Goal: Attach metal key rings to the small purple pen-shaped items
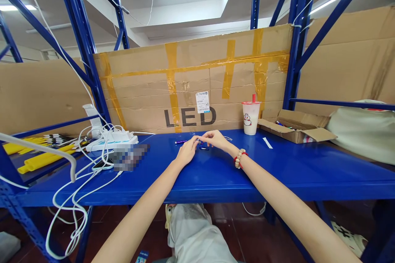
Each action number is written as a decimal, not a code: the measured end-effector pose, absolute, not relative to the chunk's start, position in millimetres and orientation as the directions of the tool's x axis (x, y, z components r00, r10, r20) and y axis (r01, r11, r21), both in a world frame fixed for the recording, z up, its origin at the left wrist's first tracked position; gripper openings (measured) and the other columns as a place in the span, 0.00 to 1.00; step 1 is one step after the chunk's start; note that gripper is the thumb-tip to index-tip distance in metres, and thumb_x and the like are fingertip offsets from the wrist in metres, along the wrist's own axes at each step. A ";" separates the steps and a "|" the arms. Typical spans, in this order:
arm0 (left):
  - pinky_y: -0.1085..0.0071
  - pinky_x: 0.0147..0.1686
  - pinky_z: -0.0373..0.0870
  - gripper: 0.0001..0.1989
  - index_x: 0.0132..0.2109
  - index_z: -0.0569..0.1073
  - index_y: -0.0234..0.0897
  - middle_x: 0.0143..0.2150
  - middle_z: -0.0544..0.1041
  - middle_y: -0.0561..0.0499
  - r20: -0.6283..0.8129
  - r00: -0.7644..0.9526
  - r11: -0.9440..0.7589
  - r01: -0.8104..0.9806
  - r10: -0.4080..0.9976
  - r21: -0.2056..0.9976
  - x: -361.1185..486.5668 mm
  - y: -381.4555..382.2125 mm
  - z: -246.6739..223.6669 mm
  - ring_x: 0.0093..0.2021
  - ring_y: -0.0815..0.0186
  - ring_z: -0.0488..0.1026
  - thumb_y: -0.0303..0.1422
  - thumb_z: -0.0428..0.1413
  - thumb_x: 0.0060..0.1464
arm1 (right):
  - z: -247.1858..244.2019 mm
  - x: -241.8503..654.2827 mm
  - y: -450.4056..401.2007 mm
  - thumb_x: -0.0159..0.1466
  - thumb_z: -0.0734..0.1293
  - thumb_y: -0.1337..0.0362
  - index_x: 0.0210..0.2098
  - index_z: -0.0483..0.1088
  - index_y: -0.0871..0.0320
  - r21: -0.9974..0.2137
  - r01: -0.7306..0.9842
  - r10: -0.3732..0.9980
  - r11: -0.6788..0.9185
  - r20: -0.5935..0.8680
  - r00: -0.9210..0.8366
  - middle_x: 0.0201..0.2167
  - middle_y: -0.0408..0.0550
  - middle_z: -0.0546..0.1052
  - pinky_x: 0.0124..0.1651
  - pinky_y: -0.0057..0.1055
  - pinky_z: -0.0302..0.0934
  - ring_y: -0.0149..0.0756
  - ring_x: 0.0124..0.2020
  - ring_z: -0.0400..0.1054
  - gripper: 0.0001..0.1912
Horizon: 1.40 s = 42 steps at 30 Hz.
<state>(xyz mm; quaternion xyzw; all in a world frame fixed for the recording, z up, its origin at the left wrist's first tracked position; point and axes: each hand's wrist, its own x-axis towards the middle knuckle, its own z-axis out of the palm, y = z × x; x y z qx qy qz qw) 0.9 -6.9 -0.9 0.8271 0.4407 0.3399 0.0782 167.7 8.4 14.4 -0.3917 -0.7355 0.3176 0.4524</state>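
Observation:
My left hand [186,151] rests low over the blue shelf top, its fingers drawn together at the tips. From the right, my right hand [216,139] meets it, with thumb and fingers pinched close to the left fingertips. Something small sits between the two hands, too small and covered to name. A slim purple pen-like piece [180,142] lies just left of my left hand. Under my right fingers is a short dark blue piece [203,148]. A beaded bracelet [240,159] circles my right wrist.
A lidded cup with a red straw [251,118] stands behind right, near an open cardboard box [296,131] and a white strip [267,143]. White cables and a power strip [112,141] crowd the left, beside a phone [103,165]. A large cardboard sheet [142,98] closes the back.

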 end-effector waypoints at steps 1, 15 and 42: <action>0.73 0.32 0.63 0.15 0.48 0.64 0.45 0.29 0.70 0.55 0.495 0.376 -0.599 0.668 0.783 0.442 1.1 -6.2 -1.3 0.32 0.67 0.70 0.37 0.37 0.60 | 13.8 167.1 9.4 0.48 0.68 0.48 0.27 0.74 0.64 -0.805 0.293 0.851 0.517 0.446 -0.276 0.17 0.45 0.70 0.17 0.22 0.53 0.25 0.17 0.60 0.23; 0.74 0.31 0.61 0.16 0.48 0.63 0.43 0.29 0.69 0.54 0.488 0.349 -0.581 0.654 0.800 0.485 2.6 -7.5 -1.1 0.31 0.68 0.68 0.38 0.35 0.60 | 16.3 172.0 14.1 0.45 0.72 0.54 0.30 0.75 0.64 -0.758 0.235 0.790 0.609 0.549 -0.274 0.24 0.48 0.75 0.20 0.24 0.57 0.24 0.16 0.60 0.20; 0.74 0.31 0.61 0.15 0.45 0.64 0.44 0.27 0.70 0.55 0.430 0.462 -0.623 0.672 0.776 0.401 0.0 -14.6 1.2 0.31 0.67 0.69 0.38 0.36 0.59 | 10.1 181.7 18.7 0.46 0.70 0.50 0.27 0.74 0.63 -0.636 0.380 0.741 0.672 0.573 -0.350 0.22 0.49 0.75 0.20 0.25 0.57 0.27 0.16 0.62 0.20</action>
